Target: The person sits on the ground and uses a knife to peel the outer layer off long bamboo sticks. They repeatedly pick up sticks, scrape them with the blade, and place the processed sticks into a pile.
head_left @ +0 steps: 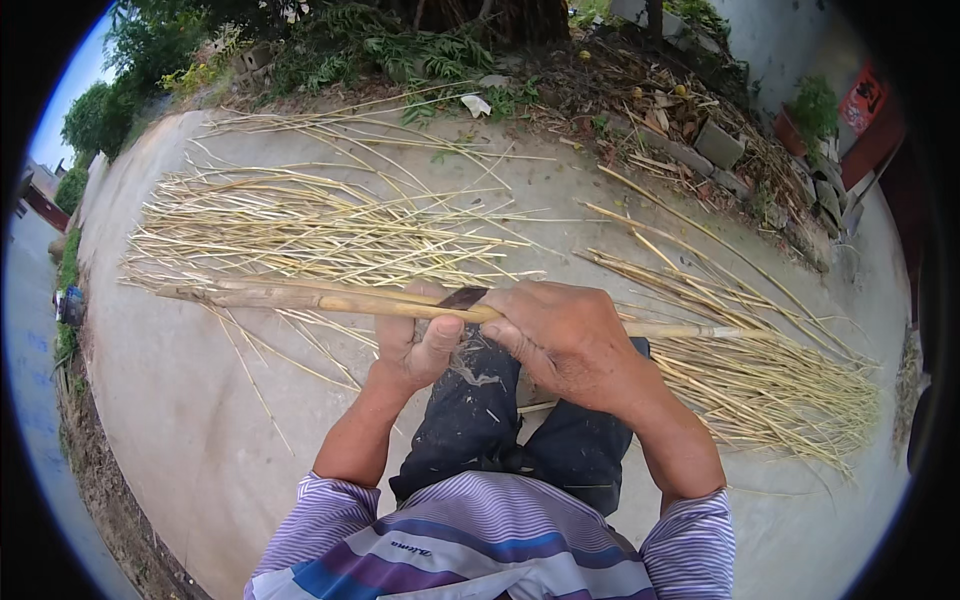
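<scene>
A long, pale yellow reed stalk (330, 298) lies crosswise in front of me, above my knees. My left hand (418, 345) is closed round it near its middle, the thumb pressed along the near side. Close beside it, my right hand (565, 340) is closed on a knife whose dark, slanted blade (463, 298) rests against the stalk between the two hands. The knife's handle is hidden inside the right fist. Past that fist, a stalk length (690, 330) continues to the right; the fingers hide how it joins the left part.
A wide layer of thin stalks (310, 225) covers the concrete ground (215, 400) at the far left. Another pile of stalks (790, 390) lies to the right, with loose longer ones beyond it. A debris heap (670, 115) with blocks borders the far side, near a potted plant (812, 110).
</scene>
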Motion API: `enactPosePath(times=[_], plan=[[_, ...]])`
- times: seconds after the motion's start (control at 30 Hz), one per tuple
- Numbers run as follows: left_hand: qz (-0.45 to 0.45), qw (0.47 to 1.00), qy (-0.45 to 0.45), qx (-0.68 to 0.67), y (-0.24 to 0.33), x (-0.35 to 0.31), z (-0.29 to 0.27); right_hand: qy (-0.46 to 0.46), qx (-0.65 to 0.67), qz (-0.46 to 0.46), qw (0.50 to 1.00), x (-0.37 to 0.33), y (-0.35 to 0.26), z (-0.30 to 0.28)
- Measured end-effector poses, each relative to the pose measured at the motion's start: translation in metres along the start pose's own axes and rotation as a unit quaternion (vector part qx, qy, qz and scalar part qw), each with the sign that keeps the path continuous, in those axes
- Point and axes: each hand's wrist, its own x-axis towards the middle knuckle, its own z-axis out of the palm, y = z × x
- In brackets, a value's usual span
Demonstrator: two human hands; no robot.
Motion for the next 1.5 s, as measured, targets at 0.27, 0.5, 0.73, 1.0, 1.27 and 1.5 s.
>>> enactPosePath(times=[0.27,0.5,0.73,1.0,1.27,1.5], plan=[[-0.087,0.987,-0.045,-0.127,-0.010,-0.020,0.004,-0.010,-0.028,0.002,1.000,-0.011,0.000,0.017],[-0.114,0.991,0.007,-0.062,0.003,-0.006,-0.035,-0.024,-0.011,0.015,1.000,-0.008,-0.001,0.007],[0.013,0.992,-0.016,0.125,-0.020,-0.022,-0.025,-0.019,-0.009,-0.008,1.000,-0.003,0.007,0.029],[0.033,0.987,-0.005,0.160,-0.025,-0.027,-0.016,-0.043,-0.027,0.004,0.999,-0.006,0.011,0.033],[-0.054,0.997,-0.038,0.041,-0.005,-0.024,-0.005,-0.076,0.011,0.028,0.997,-0.012,0.015,0.019],[-0.112,0.992,-0.007,-0.060,-0.009,-0.014,-0.019,-0.024,-0.008,0.022,0.999,-0.012,0.026,0.011]])
